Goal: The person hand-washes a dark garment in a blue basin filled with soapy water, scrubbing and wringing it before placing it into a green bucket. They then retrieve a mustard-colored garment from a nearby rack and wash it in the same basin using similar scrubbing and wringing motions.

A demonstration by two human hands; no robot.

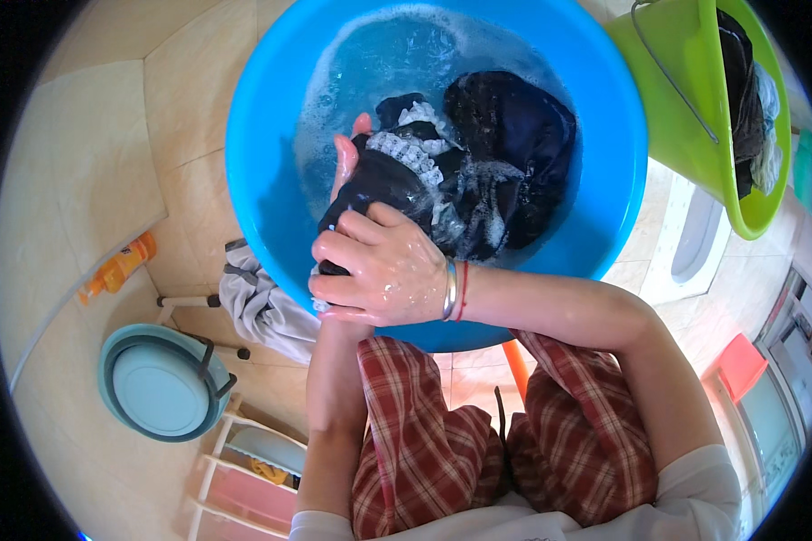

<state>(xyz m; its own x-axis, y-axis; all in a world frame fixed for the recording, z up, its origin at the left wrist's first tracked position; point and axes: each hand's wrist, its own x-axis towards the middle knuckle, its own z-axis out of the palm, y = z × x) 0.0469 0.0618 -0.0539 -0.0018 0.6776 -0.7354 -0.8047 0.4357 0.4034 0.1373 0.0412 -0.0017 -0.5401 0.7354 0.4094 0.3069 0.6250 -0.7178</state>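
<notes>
Over the near left side of a big blue basin (pixel 618 135), both my hands are on a wet dark garment (pixel 383 185) with white ruffled trim. My right hand (pixel 383 270) lies across it, its fingers curled and closed on the cloth. Beneath is my left hand (pixel 345 162), mostly covered by the garment and my right hand; some fingertips show past the cloth's far left edge, and the garment is gripped between the two hands. More dark cloth (pixel 514 144) bulges out of the sudsy water (pixel 370 68) on the basin's right.
At the upper right a lime-green bucket (pixel 672 81) with a wire handle holds dark and white clothes. Grey-white cloth (pixel 275 307) lies against the basin's left. Further left are an orange bottle (pixel 117 268), grey-blue basins (pixel 158 392) and a white rack (pixel 209 469). A squat toilet (pixel 695 239) is at right.
</notes>
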